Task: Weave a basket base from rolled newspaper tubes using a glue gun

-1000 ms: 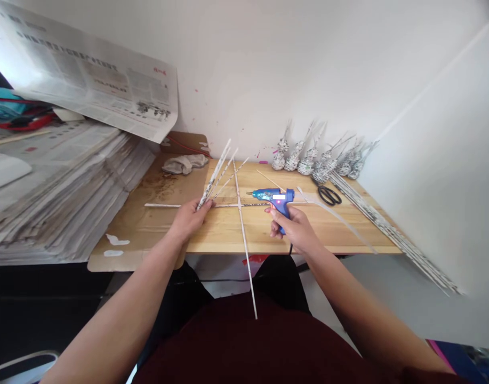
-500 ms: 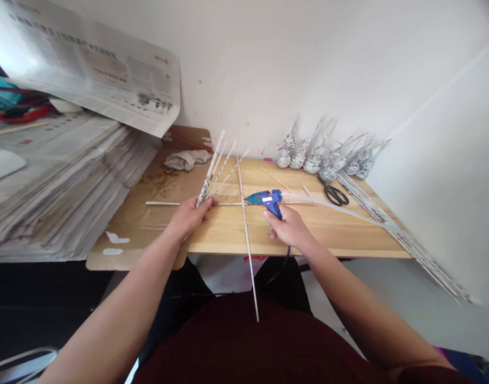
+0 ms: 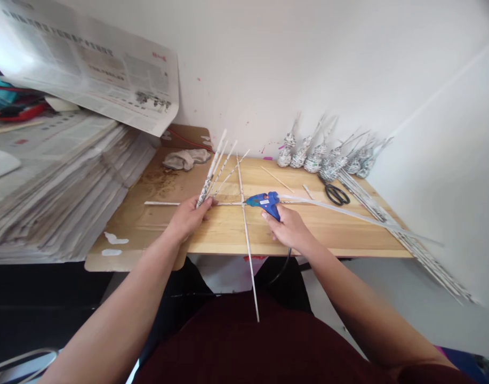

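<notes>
Several rolled newspaper sticks [image 3: 213, 173] fan upward out of my left hand [image 3: 191, 216], which is closed around their lower ends. My right hand [image 3: 287, 224] grips a blue hot glue gun [image 3: 270, 204] with a long clear glue stick [image 3: 332, 205] trailing from its back. The gun's nozzle is at the crossing of two paper sticks laid on the table. One of them, a long paper stick [image 3: 248, 245], runs toward me past the table edge. The other, a crosswise paper stick [image 3: 160, 203], passes behind my left hand and the gun.
Black scissors [image 3: 337, 194] and a bundle of paper sticks [image 3: 420, 256] lie at the right. Several woven paper gourd shapes [image 3: 316, 157] stand along the wall. Left are a newspaper stack [image 3: 108, 197], cardboard [image 3: 140, 240] and a grey cloth [image 3: 186, 159]. A thin stick [image 3: 277, 179] lies behind the gun.
My right hand has tilted the glue gun slightly and moved its nozzle a little left, onto the crossing. My left hand has hardly moved.
</notes>
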Tool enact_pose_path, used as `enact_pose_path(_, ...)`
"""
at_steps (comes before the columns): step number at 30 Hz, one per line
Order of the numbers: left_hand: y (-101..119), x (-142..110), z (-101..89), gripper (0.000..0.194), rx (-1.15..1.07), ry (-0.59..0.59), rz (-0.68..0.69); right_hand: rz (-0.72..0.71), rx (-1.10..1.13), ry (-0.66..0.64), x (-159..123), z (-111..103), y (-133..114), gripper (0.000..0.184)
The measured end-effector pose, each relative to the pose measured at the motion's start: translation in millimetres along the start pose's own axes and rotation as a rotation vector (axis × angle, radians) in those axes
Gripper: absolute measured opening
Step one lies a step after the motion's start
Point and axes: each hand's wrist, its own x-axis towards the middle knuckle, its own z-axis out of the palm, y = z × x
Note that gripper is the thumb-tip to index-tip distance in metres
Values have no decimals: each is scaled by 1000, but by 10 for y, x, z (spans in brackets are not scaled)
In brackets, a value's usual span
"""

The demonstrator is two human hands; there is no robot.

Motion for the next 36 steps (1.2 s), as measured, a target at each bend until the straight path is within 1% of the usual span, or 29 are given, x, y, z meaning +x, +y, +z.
enact_pose_path(3,-24,12,-2,47,14,6,2,-11,-15,10,1,-8,-12,26)
enact_pose_path(10,-34,16,5,43,-48,16,-10,-22,-33,12,1,-24,-18,28)
enact_pose_path(17,-27,5,-3,42,-16,19,1,-28,-75,-8,14,-48,-12,30)
enact_pose_path(27,22,-4,7,45,-75,18,-12,-43,-59,-3,9,-66,-44,26)
enact_pose_path(30,55,-12,16,45,-169,42,-30,-41,-74,-10,20,-67,-40,26)
enact_pose_path(33,112,-16,64,45,-364,90,-68,-51,-126,-4,50,-69,-21,28)
enact_pose_path(36,182,11,153,43,-530,75,-61,-58,-210,2,92,-82,-18,31)
